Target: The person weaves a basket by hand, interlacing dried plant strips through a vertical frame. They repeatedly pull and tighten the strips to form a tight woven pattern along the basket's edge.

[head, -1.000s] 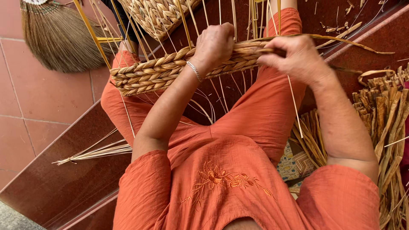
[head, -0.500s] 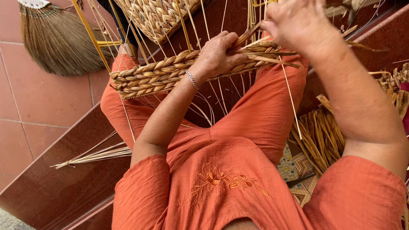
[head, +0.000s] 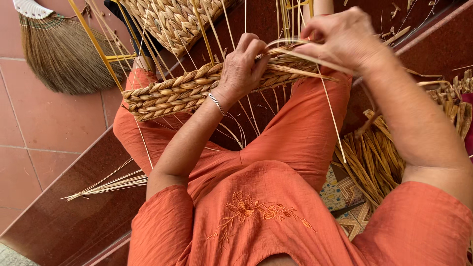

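A woven straw band (head: 177, 91) of thick braided rows lies across my knees, with thin pale ribs sticking out of it. My left hand (head: 242, 69) clamps down on the band near its middle, fingers curled over the top edge. My right hand (head: 340, 37) is just right of it and slightly higher, pinching a flat straw strand (head: 315, 61) that runs back into the weave. I sit in orange clothes (head: 276, 207), a thin bracelet on my left wrist.
A second woven basket piece (head: 172, 22) stands beyond the band. A grass broom (head: 59, 49) lies on the red tiles at upper left. Loose straw bundles lie at right (head: 379, 157) and thin ribs (head: 108, 184) on the dark step at left.
My right hand has come back down from higher up, toward the band, drawing the strand close to my left hand. My left hand has stayed gripping the band.
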